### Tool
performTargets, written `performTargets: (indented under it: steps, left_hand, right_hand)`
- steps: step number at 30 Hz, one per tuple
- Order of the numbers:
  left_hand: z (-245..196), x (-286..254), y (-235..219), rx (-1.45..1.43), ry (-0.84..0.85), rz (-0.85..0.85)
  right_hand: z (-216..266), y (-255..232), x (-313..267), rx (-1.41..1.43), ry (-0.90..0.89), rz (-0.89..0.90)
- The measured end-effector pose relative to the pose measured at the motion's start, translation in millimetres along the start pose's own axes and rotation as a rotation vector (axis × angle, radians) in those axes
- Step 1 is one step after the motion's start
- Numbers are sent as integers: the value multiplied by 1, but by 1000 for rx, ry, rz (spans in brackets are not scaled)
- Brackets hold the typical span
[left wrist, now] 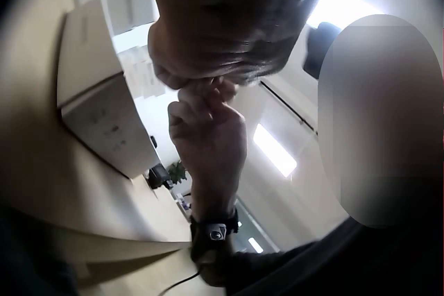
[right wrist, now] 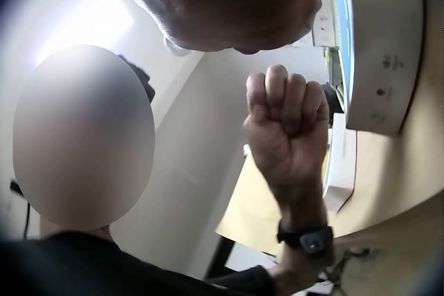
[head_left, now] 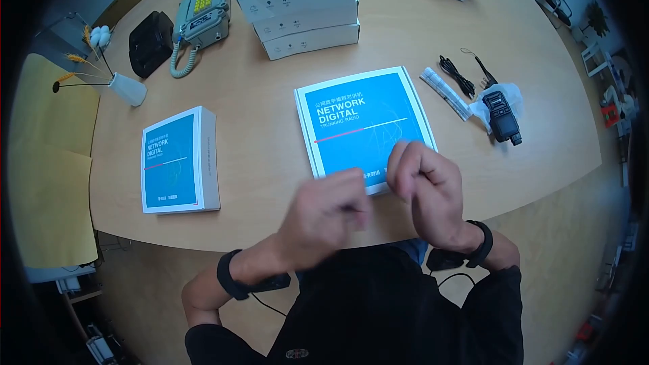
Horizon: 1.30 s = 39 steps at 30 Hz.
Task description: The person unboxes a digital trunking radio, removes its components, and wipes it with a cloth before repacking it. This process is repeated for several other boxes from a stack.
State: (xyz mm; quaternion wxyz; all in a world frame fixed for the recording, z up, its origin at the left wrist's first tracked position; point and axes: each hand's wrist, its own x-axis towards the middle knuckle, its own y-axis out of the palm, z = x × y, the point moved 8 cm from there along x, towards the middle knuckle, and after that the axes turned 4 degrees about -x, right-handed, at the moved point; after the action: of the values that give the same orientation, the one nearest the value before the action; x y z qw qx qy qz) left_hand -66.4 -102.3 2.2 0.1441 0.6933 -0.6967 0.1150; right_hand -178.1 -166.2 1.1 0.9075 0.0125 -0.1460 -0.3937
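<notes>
Both hands are raised over the near edge of the white and blue radio box [head_left: 365, 122], which lies flat on the table. My left hand [head_left: 324, 213], a little blurred, has its fingers curled into a fist with nothing seen in it. The right wrist view shows this left hand [right wrist: 288, 119] from its palm side, fingertips folded in. My right hand [head_left: 433, 192] is also curled, its knuckles overlapping the box's lower right corner in the head view. In the left wrist view the right hand [left wrist: 208, 129] shows bent fingers and no object.
A second radio box [head_left: 172, 162] stands at the left, and a stack of boxes [head_left: 304, 10] is at the back. On the right are a handheld radio [head_left: 501, 116], a rolled clear bag [head_left: 446, 93] and a black cable [head_left: 457, 76]. A desk phone [head_left: 203, 13] and vase [head_left: 127, 89] stand back left.
</notes>
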Motion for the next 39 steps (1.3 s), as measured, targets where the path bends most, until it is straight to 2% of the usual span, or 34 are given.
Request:
performTargets:
  steps: [1, 2, 3, 4, 5, 7, 8, 9, 11, 12, 17, 19, 20, 21, 22, 23, 24, 25, 26, 27, 28, 29, 31, 32, 33, 34, 35, 37, 38, 39]
  left_hand:
    - [-17, 1, 15, 274, 133, 73]
    - [-29, 1, 13, 276, 138, 71]
    - [-44, -4, 23, 255, 152, 258]
    - [-51, -13, 36, 230, 163, 447]
    - [-48, -15, 42, 227, 156, 451]
    - [-50, -17, 62, -38, 293, 404]
    - [-41, -25, 67, -43, 352, 320]
    - [-30, -35, 71, -51, 350, 332]
    - [-3, -36, 62, -141, 118, 150]
    - [1, -37, 63, -144, 117, 165]
    - [-18, -28, 44, 182, 348, 77]
    - [-28, -33, 9, 586, 310, -27]
    - [-34, -36, -3, 586, 308, -17]
    - [-30, -39, -19, 744, 155, -61]
    - [-24, -43, -31, 899, -3, -110]
    - [-17, -48, -30, 900, -6, -110]
    - [13, -56, -30, 747, -186, -55]
    - [36, -64, -27, 591, -359, -8]
    - [23, -60, -13, 712, -289, 46]
    - [22, -64, -10, 722, -296, 22]
    - [18, -72, -1, 800, -252, 69]
    - [15, -79, 6, 875, -204, 130]
    - [16, -99, 8, 904, -204, 160]
    - [15, -109, 5, 1034, -97, 109]
    - [14, -114, 2, 1157, 18, 52]
    - [10, -116, 7, 1319, 228, 64]
    - [9, -117, 6, 1312, 237, 75]
    - [4, -125, 17, 1395, 328, 226]
    - [-3, -124, 25, 1458, 425, 245]
    - [-6, -121, 23, 1476, 422, 240]
  right_hand:
    - [17, -2, 1, -303, -167, -144]
    - [24, 2, 0, -368, -261, -61]
    - [22, 2, -3, -367, -257, -58]
    - [21, 17, -11, -243, -300, 129]
    - [21, 31, -20, -115, -342, 309]
    - [13, 39, -26, -5, -405, 305]
    - [15, 41, -29, 98, -475, 306]
    - [15, 39, -28, 92, -475, 293]
    - [12, 35, -24, 19, -429, 233]
    - [12, 33, -22, -19, -412, 206]
    - [8, 18, -12, -192, -294, 77]
    - [32, -10, -6, -747, -511, -201]
    - [33, -32, -5, -874, -425, -216]
    - [33, -54, -7, -1000, -341, -226]
    - [32, -62, -13, -999, -343, -227]
    - [10, -74, -15, -885, -82, -189]
    - [-15, -80, -23, -762, 173, -145]
    - [-20, -77, -31, -759, 168, -131]
    - [-25, -72, -41, -761, 164, -130]
    - [-28, -65, -52, -760, 162, -128]
    - [-22, -55, -64, -861, 110, -95]
    - [-12, -40, -73, -995, 66, 10]
    - [-12, -29, -96, -944, 20, -3]
    - [-17, -27, -108, -948, 30, -23]
    - [-21, -19, -120, -943, -65, 12]
    - [-25, -13, -129, -937, -161, 51]
    - [-34, -15, -135, -943, -157, 38]
    - [-33, -18, -144, -1056, -324, -71]
    - [-24, -15, -142, -1170, -378, -103]
    - [-22, -17, -141, -1158, -393, -100]
